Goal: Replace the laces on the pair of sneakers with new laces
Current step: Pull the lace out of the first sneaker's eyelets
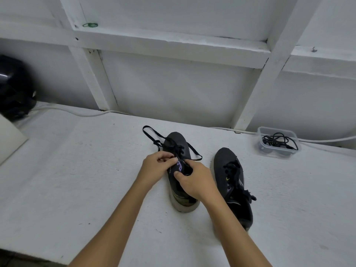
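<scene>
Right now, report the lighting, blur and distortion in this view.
Head view: soft, even light, faint shadows beside the right sneaker; wide-angle bending bows the wall beams; the dark object at the left edge is blurred; both hands are sharp.

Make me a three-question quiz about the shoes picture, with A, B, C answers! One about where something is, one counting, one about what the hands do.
1. Where is the clear box?
A. right of the shoes
B. between the shoes
C. on a shoe

2. How many sneakers are on the table?
A. one
B. two
C. three

3. What are both hands doing?
A. resting flat
B. holding the box
C. gripping the left sneaker

Answers: 1 A, it sits far right by the wall. 2 B, the right sneaker lies alongside. 3 C, the left hand and right hand curl at its lacing.
</scene>
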